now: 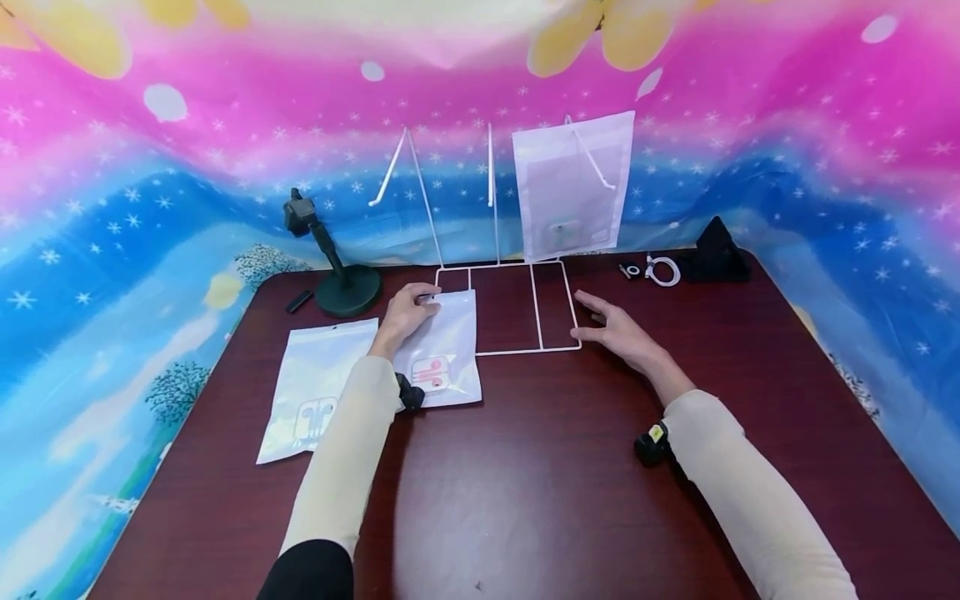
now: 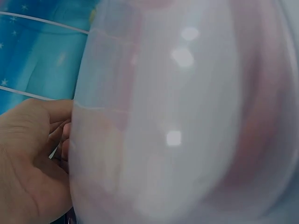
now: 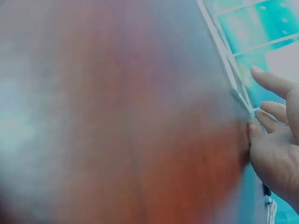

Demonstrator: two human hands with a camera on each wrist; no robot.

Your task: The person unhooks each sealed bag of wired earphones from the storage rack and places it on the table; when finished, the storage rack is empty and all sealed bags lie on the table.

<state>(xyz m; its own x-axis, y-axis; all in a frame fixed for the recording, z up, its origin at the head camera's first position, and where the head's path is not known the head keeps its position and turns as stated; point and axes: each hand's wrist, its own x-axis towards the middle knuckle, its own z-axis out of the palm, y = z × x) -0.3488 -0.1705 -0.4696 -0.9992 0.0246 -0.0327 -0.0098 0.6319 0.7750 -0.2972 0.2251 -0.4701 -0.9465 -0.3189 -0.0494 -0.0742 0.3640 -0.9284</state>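
**Left hand on pouch, right hand at rack base**

Left hand (image 1: 408, 312) curled over top edge of pouch (image 1: 450, 354), grip closed on that edge; pouch flat on table (image 1: 540, 483), pink earphone print at its 6 o'clock end. Second pouch (image 1: 311, 387) lying just beside, at 9 o'clock. Right hand (image 1: 618, 333) holding nothing, fingers spread and loosely straight, thumb touching corner of white wire rack (image 1: 506, 308). Third pouch (image 1: 572, 185) hanging on rack, toward 12 o'clock. Black stand (image 1: 345, 287) at 10 o'clock, white cable (image 1: 662, 270) at 2 o'clock.
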